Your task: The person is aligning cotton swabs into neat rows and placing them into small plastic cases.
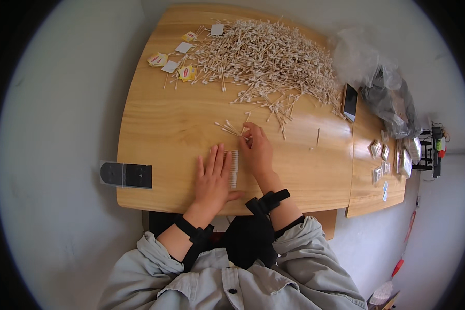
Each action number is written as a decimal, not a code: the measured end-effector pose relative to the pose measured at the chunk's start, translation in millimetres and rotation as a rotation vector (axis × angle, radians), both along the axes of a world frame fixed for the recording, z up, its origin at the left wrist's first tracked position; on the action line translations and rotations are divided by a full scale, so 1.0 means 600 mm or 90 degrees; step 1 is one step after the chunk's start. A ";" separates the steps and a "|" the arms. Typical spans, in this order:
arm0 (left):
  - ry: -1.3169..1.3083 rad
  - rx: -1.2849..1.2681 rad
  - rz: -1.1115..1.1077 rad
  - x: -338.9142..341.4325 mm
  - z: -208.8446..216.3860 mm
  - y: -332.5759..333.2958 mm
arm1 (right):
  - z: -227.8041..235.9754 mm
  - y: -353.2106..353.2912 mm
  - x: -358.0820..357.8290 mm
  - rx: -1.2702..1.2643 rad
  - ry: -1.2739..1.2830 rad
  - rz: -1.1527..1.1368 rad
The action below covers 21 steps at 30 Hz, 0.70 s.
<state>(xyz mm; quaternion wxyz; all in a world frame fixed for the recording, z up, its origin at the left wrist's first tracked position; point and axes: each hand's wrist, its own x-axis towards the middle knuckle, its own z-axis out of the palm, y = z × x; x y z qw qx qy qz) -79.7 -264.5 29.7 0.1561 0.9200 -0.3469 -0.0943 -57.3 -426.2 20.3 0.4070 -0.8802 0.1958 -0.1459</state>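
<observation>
A row of cotton swabs (pixel 234 169) lies side by side on the wooden table, its white tips lined up. My left hand (pixel 212 174) rests flat over this row with its fingers stretched out, covering most of the sticks. Just beyond and to the right, my right hand (pixel 258 149) pinches a few loose cotton swabs (pixel 227 129) between thumb and fingers. Their white tips fan out to the left. A large heap of cotton swabs (pixel 274 57) spreads across the far side of the table.
Yellow cards (pixel 188 73) and white paper squares (pixel 184 47) lie at the far left. A phone (pixel 349 102) and plastic bags (pixel 392 98) sit right of the heap. Small clear packs (pixel 377 174) stand on the right table. A black strip (pixel 134 175) overhangs the left edge.
</observation>
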 end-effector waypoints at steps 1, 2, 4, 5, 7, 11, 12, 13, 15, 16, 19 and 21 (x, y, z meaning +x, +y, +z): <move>0.002 -0.004 -0.001 0.001 0.001 -0.001 | 0.002 0.002 0.000 0.020 -0.004 -0.002; 0.003 -0.007 -0.002 0.003 0.003 -0.001 | 0.000 -0.001 0.002 0.021 -0.005 -0.003; -0.006 -0.003 0.002 0.005 0.006 -0.003 | -0.006 -0.020 0.011 0.007 -0.001 0.071; -0.014 0.000 0.005 0.007 0.007 -0.005 | -0.007 -0.029 0.013 0.005 -0.009 0.074; -0.016 0.020 0.002 -0.003 -0.002 -0.008 | -0.007 -0.054 0.020 0.176 0.026 0.025; 0.002 0.014 -0.005 -0.009 -0.008 -0.004 | -0.018 -0.066 0.026 0.185 -0.004 -0.051; 0.001 0.015 -0.006 -0.007 -0.008 -0.004 | -0.021 -0.065 0.028 0.044 0.028 -0.071; -0.004 0.010 -0.004 -0.006 -0.006 -0.004 | -0.017 -0.060 0.025 -0.097 0.067 -0.090; -0.001 0.007 -0.005 -0.008 -0.005 -0.003 | -0.016 -0.044 0.031 -0.084 0.059 -0.079; -0.006 -0.002 -0.002 -0.006 -0.003 -0.001 | -0.007 -0.032 0.038 -0.072 0.041 -0.065; -0.004 -0.006 -0.003 -0.001 0.000 0.000 | 0.007 -0.010 0.049 -0.042 0.012 0.067; 0.002 -0.006 -0.007 -0.001 -0.001 0.001 | 0.003 -0.017 0.047 -0.064 0.035 0.136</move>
